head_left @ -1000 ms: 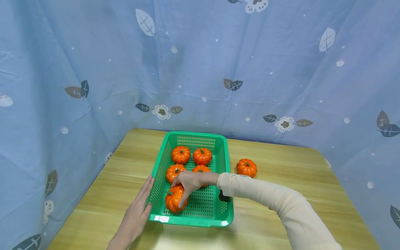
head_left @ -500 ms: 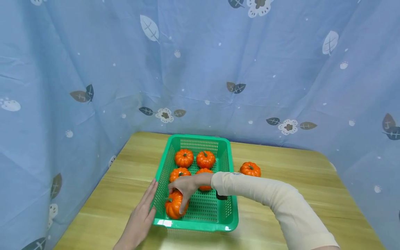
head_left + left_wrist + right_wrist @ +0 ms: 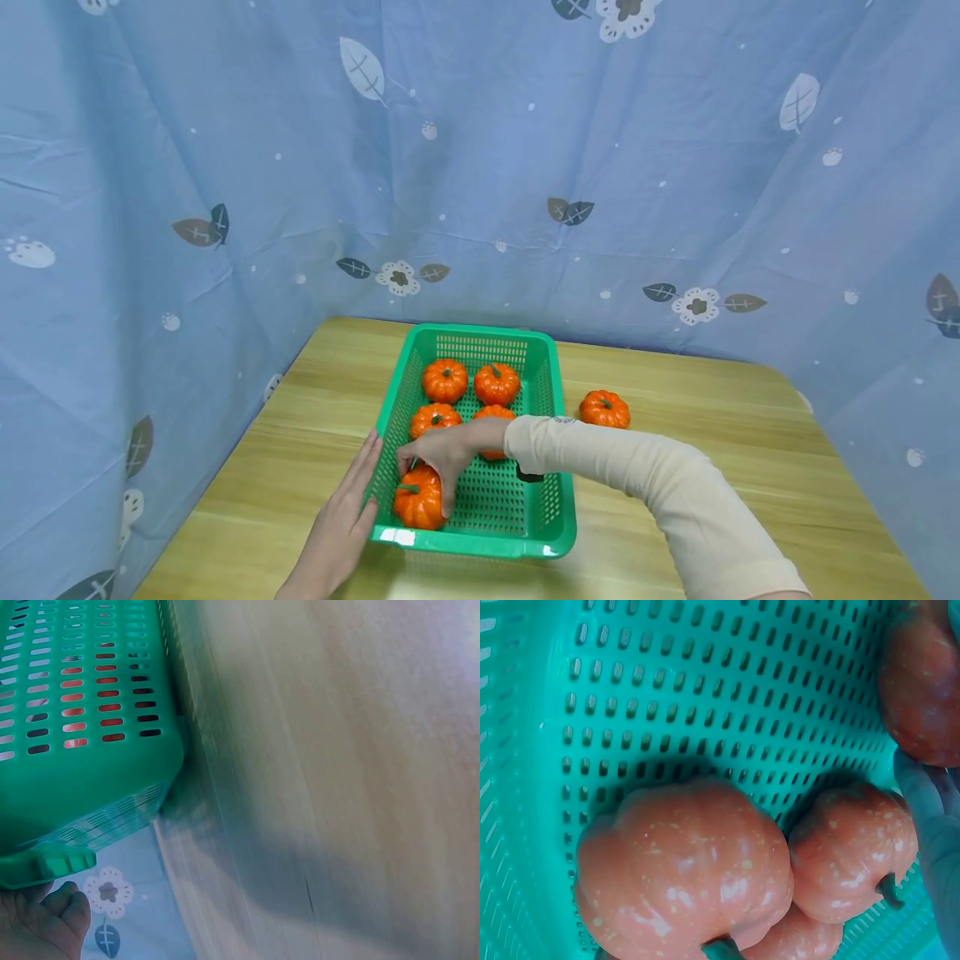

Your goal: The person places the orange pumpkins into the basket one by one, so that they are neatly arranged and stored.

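In the head view my right hand (image 3: 444,454) reaches into a green plastic basket (image 3: 480,546) and grips a small orange pumpkin (image 3: 417,500) at its near left corner, fingers and thumb curled round it. The right wrist view shows this pumpkin (image 3: 922,690) at upper right, with fingers at its edge. Several other orange pumpkins sit farther back in the basket, such as this glossy pumpkin (image 3: 446,381). My left hand (image 3: 333,525) rests along the basket's left rim with its fingers straight; the left wrist view shows that hand (image 3: 45,919) at the rim.
One more orange pumpkin (image 3: 604,409) lies on the wooden table (image 3: 675,383), right of the basket. A blue patterned curtain (image 3: 480,167) hangs behind and at both sides of the table. My right forearm crosses the basket's right wall.
My right hand has shifted the gripped pumpkin slightly toward the basket's near left corner. The left hand keeps its place at the rim. The whole head view has shifted a little.
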{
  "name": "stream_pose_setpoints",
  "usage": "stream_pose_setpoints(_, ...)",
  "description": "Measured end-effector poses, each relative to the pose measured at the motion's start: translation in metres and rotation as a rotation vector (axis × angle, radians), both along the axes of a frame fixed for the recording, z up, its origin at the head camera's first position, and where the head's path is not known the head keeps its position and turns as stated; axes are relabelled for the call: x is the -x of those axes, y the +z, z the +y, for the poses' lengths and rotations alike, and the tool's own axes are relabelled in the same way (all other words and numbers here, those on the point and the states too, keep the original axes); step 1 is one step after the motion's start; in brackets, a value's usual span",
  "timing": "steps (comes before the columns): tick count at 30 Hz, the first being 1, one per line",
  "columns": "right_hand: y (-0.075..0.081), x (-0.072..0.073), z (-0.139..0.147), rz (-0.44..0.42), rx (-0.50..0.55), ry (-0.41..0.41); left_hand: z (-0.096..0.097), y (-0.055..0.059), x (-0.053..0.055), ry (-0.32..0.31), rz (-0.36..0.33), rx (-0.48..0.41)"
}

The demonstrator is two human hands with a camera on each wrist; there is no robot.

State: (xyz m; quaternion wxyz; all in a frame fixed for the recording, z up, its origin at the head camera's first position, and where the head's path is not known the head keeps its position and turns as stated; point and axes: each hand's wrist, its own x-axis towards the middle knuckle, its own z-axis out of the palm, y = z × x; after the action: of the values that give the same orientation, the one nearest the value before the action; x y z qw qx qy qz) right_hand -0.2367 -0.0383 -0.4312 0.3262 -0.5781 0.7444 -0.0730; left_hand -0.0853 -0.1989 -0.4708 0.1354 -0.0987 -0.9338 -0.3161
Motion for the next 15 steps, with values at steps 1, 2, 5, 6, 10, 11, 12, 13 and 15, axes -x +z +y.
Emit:
stream_pose_setpoints(1, -0.0002, -0.0001, -0.0001, 0.012, 0.005, 0.005, 0.0004, 0.0005, -0.0002, 0.000, 0.004, 0.003)
stream_pose_setpoints(2, -0.0004, -0.0005, -0.0001, 0.023, 0.010, 0.007, 0.0007, 0.0010, -0.0003, 0.000, 0.008, 0.006)
stream_pose_setpoints(5, -0.0008, -0.0005, 0.0004, 0.036, 0.028, 0.018, 0.0014, 0.0018, -0.0009, 0.000, 0.011, 0.012)
stream_pose_setpoints(6, -0.0010, -0.0004, 0.0008, 0.035, 0.035, 0.022, 0.0015, 0.0016, -0.0010, 0.000, 0.010, 0.012)
stream_pose_setpoints(10, -0.0028, -0.0004, 0.0036, 0.027, 0.045, 0.029, 0.0016, 0.0011, -0.0018, 0.000, 0.007, 0.010)
stream_pose_setpoints(11, -0.0033, -0.0003, 0.0045, 0.023, 0.048, 0.028, 0.0016, 0.0009, -0.0017, 0.000, 0.010, 0.008)
stream_pose_setpoints(12, -0.0041, -0.0003, 0.0053, 0.024, 0.049, 0.024, 0.0016, 0.0007, -0.0018, 0.000, 0.012, 0.008)
stream_pose_setpoints(13, -0.0048, -0.0003, 0.0062, 0.021, 0.048, 0.019, 0.0017, 0.0006, -0.0019, 0.002, 0.014, 0.008)
stream_pose_setpoints(15, -0.0061, -0.0004, 0.0077, 0.020, 0.051, 0.007, 0.0019, 0.0001, -0.0017, 0.001, 0.020, 0.008)
